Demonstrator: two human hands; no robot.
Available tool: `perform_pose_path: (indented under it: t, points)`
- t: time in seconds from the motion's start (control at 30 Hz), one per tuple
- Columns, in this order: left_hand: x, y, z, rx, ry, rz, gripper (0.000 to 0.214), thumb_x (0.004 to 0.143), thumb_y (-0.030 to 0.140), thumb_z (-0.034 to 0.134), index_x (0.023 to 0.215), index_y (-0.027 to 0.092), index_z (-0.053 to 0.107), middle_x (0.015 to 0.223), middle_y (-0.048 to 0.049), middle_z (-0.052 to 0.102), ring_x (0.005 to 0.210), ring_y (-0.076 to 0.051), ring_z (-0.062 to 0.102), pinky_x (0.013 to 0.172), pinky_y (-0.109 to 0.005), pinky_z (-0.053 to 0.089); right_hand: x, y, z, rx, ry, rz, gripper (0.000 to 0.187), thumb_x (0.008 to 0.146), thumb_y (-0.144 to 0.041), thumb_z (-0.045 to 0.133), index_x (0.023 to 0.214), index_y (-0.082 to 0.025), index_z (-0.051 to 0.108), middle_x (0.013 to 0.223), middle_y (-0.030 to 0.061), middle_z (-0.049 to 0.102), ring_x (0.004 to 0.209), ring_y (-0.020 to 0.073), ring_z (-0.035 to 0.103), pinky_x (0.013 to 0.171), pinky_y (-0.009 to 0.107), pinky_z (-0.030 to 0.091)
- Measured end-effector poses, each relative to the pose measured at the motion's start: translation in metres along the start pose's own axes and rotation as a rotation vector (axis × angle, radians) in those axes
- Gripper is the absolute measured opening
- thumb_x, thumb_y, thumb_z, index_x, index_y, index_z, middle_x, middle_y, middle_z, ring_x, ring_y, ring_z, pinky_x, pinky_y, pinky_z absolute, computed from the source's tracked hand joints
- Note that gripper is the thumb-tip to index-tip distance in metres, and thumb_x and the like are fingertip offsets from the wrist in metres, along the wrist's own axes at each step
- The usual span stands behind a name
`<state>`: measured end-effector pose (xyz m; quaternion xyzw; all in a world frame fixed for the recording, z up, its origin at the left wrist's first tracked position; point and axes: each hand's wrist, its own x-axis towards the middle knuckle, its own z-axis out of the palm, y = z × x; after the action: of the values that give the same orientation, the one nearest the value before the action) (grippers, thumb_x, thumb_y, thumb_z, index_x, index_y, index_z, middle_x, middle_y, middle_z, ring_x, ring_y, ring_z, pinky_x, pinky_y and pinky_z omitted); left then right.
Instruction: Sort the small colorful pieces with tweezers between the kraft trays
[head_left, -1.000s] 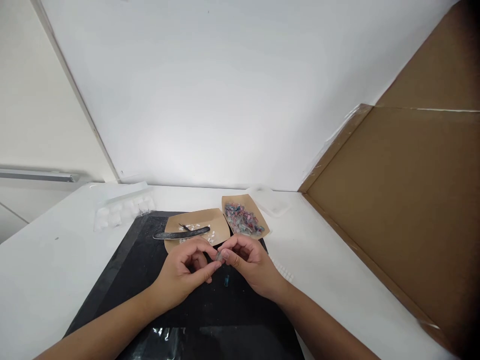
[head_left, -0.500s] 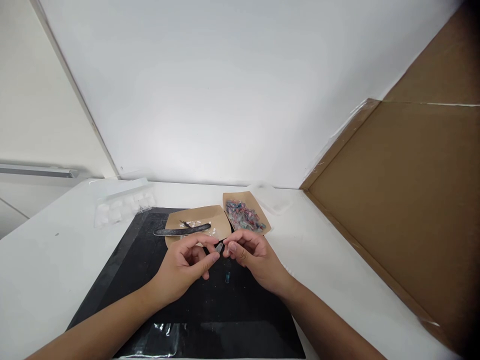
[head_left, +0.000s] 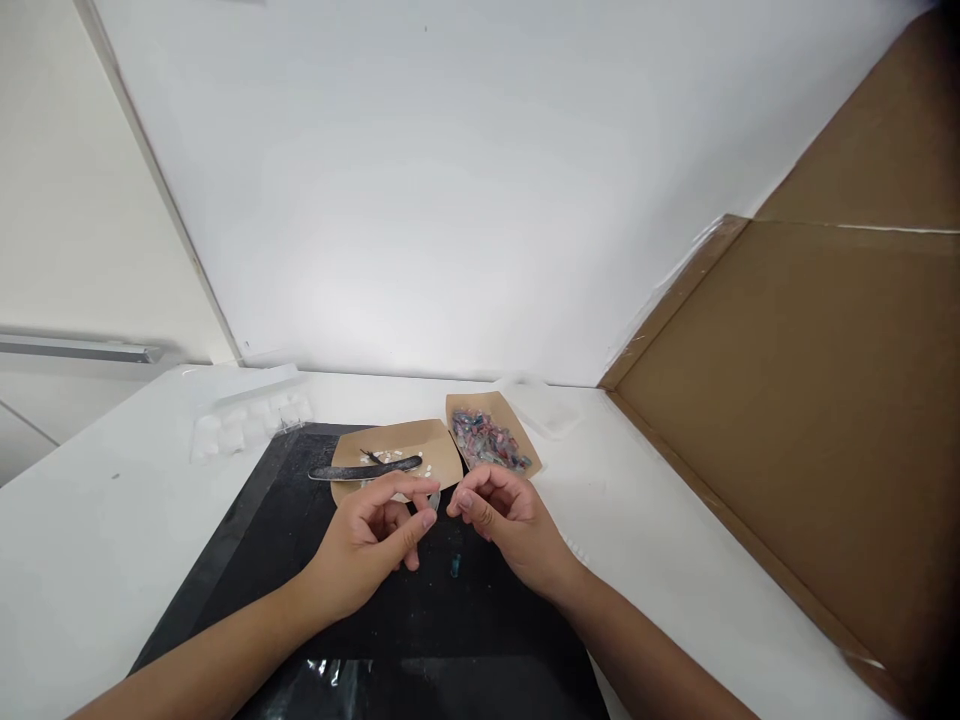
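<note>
Above the black mat (head_left: 420,620), my left hand (head_left: 375,530) pinches a clear false nail (head_left: 434,501) between thumb and index finger; the fingers cover part of it. Close by on the right, my right hand (head_left: 499,510) has its thumb and index finger pressed together. Whatever lies between those fingertips is too small to make out. A small blue-green piece (head_left: 455,566) lies on the mat below the two hands. Just beyond them, a dark nail file (head_left: 367,469) rests across a brown paper tray (head_left: 409,436) that holds small white bits.
A second brown paper tray (head_left: 480,400) holds a heap of colourful translucent pieces. Behind it on the white table (head_left: 67,530) is a clear plastic container (head_left: 551,408). A clear case with white compartments (head_left: 251,415) stands back left. Cardboard (head_left: 795,420) walls the right side.
The false nail has turned in my left fingers and shows less beyond the fingertips. Both hands stay nearly in place; the whole view has shifted slightly.
</note>
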<state>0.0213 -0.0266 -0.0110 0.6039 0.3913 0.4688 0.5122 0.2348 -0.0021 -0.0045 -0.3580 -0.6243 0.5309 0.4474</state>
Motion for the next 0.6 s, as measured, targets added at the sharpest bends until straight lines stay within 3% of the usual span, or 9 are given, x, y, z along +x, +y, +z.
perform_pose_path:
  t: [0.23,0.37,0.47,0.6]
  points:
    - [0.000,-0.002,0.001,0.022,0.024,-0.033,0.036,0.094,0.039,0.073,0.123,0.018,0.073,0.065,0.0022,0.063,0.049,-0.010,0.061,0.046,-0.018,0.043,0.008,0.006,-0.019,-0.732,0.145,-0.233,0.020,0.100,-0.043,0.062,0.099,-0.025,0.071,0.092,0.0058,0.073,0.083,0.0217,0.065,0.075,0.035,0.051]
    - [0.000,-0.004,0.000,0.034,0.025,-0.028,0.034,0.094,0.039,0.072,0.121,0.018,0.074,0.059,0.0038,0.060,0.048,-0.010,0.062,0.044,-0.018,0.044,0.014,0.008,-0.028,-0.851,0.284,-0.248,0.021,0.102,-0.042,0.058,0.110,-0.026,0.069,0.101,0.0061,0.075,0.087,0.0233,0.069,0.081,0.038,0.053]
    - [0.001,-0.005,0.000,0.049,0.032,-0.012,0.032,0.094,0.038,0.072,0.120,0.019,0.075,0.060,0.0037,0.060,0.048,-0.010,0.062,0.044,-0.018,0.044,0.017,0.010,-0.037,-0.924,0.375,-0.263,0.023,0.102,-0.043,0.056,0.107,-0.026,0.070,0.101,0.0068,0.076,0.089,0.0244,0.070,0.082,0.039,0.053]
    - [0.001,-0.004,0.001,0.074,0.041,0.006,0.033,0.094,0.037,0.072,0.121,0.019,0.075,0.072,0.0001,0.068,0.048,-0.009,0.063,0.043,-0.019,0.045,0.023,0.016,-0.051,-0.972,0.427,-0.284,0.025,0.103,-0.042,0.054,0.110,-0.023,0.069,0.103,0.0088,0.077,0.092,0.0259,0.071,0.085,0.040,0.054]
